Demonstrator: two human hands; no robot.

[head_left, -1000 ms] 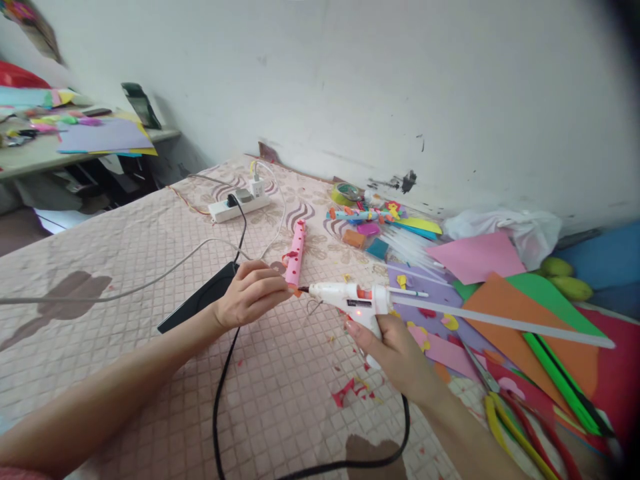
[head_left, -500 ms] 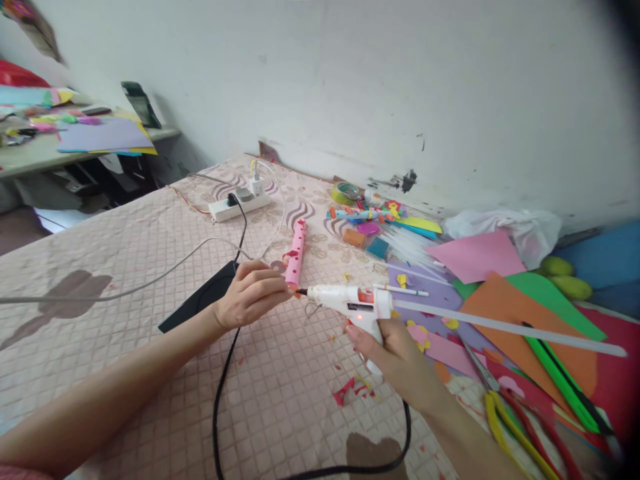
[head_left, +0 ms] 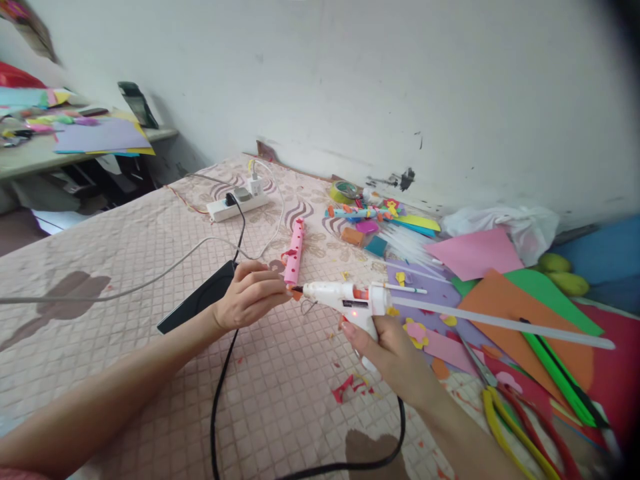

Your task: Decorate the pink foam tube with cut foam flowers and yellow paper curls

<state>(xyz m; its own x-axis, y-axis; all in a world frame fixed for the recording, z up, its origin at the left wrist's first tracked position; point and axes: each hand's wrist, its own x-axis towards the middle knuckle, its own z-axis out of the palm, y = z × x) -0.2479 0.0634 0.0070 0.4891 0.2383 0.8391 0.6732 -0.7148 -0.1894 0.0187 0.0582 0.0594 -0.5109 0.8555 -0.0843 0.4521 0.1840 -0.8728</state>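
Observation:
My right hand (head_left: pixel 387 350) is wrapped round the handle of a white glue gun (head_left: pixel 330 293), whose small red light glows. A long pale glue stick (head_left: pixel 500 322) sticks out of its back end. The dark nozzle points left, at the fingertips of my left hand (head_left: pixel 256 293). Those fingers are closed in a pinch, with a small orange piece (head_left: pixel 296 293) at their tips, touching or nearly touching the nozzle. Just beyond lies a pink rolled paper tube (head_left: pixel 294 257) with red dots. Under my left wrist is a black flat phone-like slab (head_left: pixel 197 300).
A white power strip (head_left: pixel 237 203) with plugs sits at the back left; a black cord (head_left: pixel 214 413) loops across the front. To the right lie scissors (head_left: pixel 493 400), a green cutter (head_left: pixel 557 377), coloured sheets (head_left: pixel 530 327) and glue sticks (head_left: pixel 403 247). Red scraps (head_left: pixel 344 388) lie near the front.
The glue gun and my right hand have shifted slightly left, and the nozzle is a little closer to my left fingertips. My left hand has hardly moved.

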